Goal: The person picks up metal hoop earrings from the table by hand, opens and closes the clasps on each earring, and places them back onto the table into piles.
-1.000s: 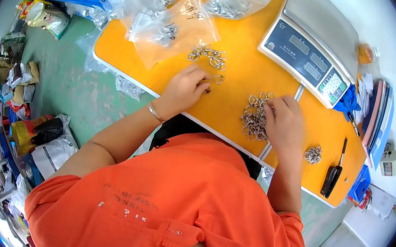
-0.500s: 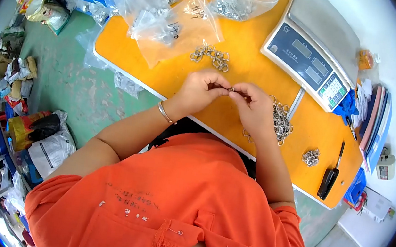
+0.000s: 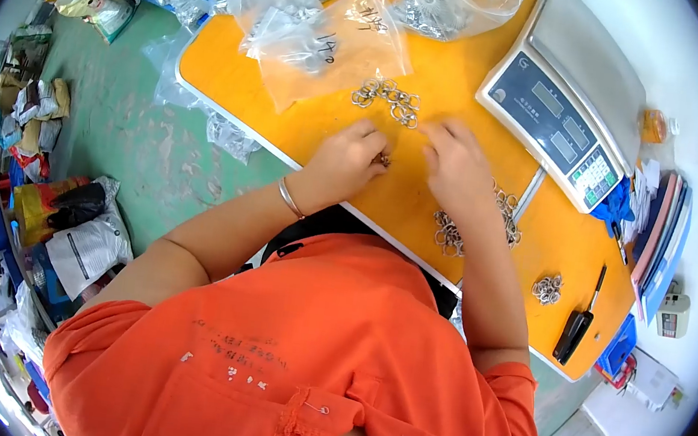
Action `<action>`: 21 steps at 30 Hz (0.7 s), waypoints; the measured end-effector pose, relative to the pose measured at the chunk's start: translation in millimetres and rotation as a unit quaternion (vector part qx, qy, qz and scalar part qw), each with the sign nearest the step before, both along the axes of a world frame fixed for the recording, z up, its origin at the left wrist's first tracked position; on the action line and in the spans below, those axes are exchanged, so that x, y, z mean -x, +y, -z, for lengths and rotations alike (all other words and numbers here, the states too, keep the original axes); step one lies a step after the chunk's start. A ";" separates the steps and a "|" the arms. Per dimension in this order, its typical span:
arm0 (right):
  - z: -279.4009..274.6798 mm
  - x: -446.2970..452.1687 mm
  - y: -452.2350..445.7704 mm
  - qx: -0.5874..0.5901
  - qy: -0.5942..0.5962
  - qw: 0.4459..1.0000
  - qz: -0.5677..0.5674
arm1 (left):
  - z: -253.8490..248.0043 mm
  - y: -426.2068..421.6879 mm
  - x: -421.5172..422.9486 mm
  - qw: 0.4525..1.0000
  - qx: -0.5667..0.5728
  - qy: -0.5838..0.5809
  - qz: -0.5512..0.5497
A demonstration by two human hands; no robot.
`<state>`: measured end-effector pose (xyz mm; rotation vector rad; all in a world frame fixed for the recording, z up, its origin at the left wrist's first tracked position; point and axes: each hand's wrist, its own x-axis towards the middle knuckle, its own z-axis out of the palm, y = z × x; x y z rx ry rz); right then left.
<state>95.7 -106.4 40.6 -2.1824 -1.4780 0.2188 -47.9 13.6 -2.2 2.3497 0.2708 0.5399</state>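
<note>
My left hand (image 3: 347,162) is closed over the orange table, with small metal rings (image 3: 383,160) showing at its fingertips. Most of what it holds is hidden by the fingers. To its right, my right hand (image 3: 460,169) is apart from it, thumb and forefinger separated, with nothing visible between them. Its fingertips are close to a small cluster of linked-looking metal rings (image 3: 388,98). A larger pile of metal rings (image 3: 450,236) lies beneath and beside my right wrist, partly covered by it.
Clear plastic bags (image 3: 334,48) with handwritten marks lie at the back left. A digital scale (image 3: 542,111) stands at the back right. Nearer are a small heap of rings (image 3: 547,289) and a black-handled tool (image 3: 574,334). The table's front edge (image 3: 397,245) runs along my body.
My hands, together before, have come apart. The right moved up and right toward the ring cluster; the left drew slightly left, its fingers curled. The view has shifted a little.
</note>
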 end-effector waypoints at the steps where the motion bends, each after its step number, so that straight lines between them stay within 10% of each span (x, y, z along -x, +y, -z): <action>1: 9.2 0.7 14.1 -0.038 -0.002 0.999 -0.002 | -0.8 0.0 0.7 1.000 -0.001 0.001 -0.002; 21: 33.7 0.9 5.8 -0.021 -0.001 1.000 -0.008 | -15.9 1.7 13.9 0.856 0.515 -0.036 -0.035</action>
